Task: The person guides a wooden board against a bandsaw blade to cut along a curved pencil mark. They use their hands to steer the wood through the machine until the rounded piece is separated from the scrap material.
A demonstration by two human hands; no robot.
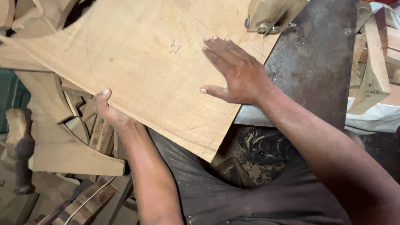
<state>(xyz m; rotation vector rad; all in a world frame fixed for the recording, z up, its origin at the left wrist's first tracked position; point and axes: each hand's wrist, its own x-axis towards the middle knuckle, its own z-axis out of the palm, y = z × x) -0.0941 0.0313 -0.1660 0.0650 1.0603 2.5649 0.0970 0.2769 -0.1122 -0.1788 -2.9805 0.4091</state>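
The wooden board (157, 62) is lying tilted across the dark metal tabletop (312, 58), overhanging it toward eight o'clock, a pencilled curve running over its face. Your right hand (237, 71) is pressing flat on it, fingers (215, 48) stretched open and pointing to ten o'clock. Your left hand (109, 110) is gripping the board's lower edge at seven o'clock, thumb on top.

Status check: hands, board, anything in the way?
Left hand grips wooden board by its edge. Right hand flat on top. Saw guide block sits at board's far edge.
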